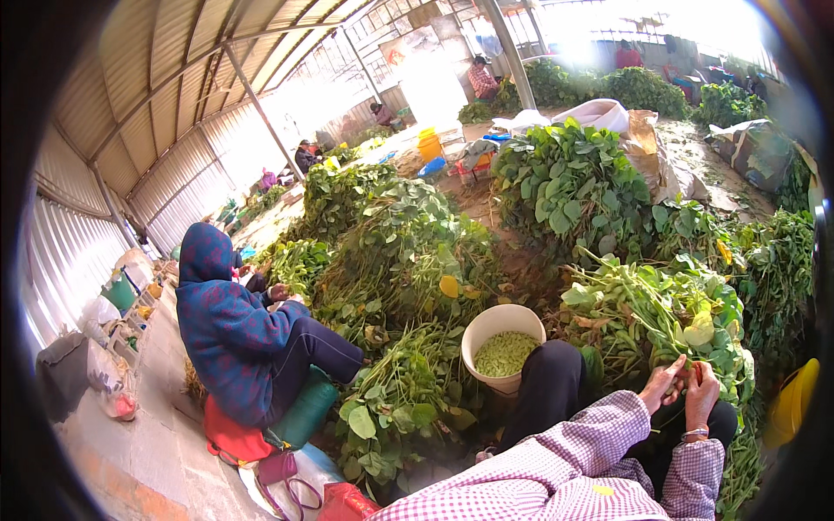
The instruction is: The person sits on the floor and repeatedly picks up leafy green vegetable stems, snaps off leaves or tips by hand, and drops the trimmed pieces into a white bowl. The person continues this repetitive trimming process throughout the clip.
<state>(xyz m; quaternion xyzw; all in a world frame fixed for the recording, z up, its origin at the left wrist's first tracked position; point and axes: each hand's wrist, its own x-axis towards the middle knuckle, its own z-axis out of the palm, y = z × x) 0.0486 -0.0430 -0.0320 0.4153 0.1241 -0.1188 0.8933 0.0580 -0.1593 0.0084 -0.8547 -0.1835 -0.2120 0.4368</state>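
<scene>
Both hands meet at the lower right, over the knee, at the stem end of a leafy green plant with pods (642, 312). My left hand (663, 385) has its fingers closed on the plant's stems. Close beside it, my right hand (702, 391), with a bracelet at the wrist, pinches at the same spot; whether it grips a pod or a stem cannot be made out. A white plastic bucket (474, 335) stands left of my knee, part filled with shelled green beans (505, 353).
Heaps of cut bean plants (391, 247) surround my legs. At left a person in a hooded jacket (228, 325) sits handling plants. A yellow container (791, 404) is at the far right. Sacks (658, 156), metal posts (511, 58) and other seated people are farther back.
</scene>
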